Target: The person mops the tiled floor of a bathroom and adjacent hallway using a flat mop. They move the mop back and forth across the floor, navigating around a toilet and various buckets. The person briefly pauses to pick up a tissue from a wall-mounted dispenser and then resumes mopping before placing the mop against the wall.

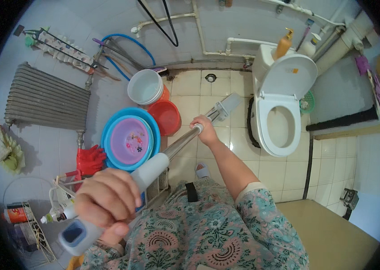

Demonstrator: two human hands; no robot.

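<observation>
A long mop [180, 145] with a metal pole and a pale grey plastic grip runs slantwise across the view. My left hand [109, 200] is wrapped round the thick grip close to its looped end. Farther along, my right hand [205, 129] closes round the metal pole just short of the mop head [226, 107]. That head is a grey-white flat piece in a plastic frame, over the pale floor tiles left of the toilet; whether it touches them I cannot tell. My right forearm reaches forward from a patterned sleeve.
The white toilet [280, 128] stands right with its lid up, bottles on its tank. At left are nested basins [129, 141], a red bucket [164, 118], a white bucket [145, 87] and red rubber gloves [91, 160]. A radiator [48, 96] hangs on the left wall; a floor drain [210, 78] lies ahead.
</observation>
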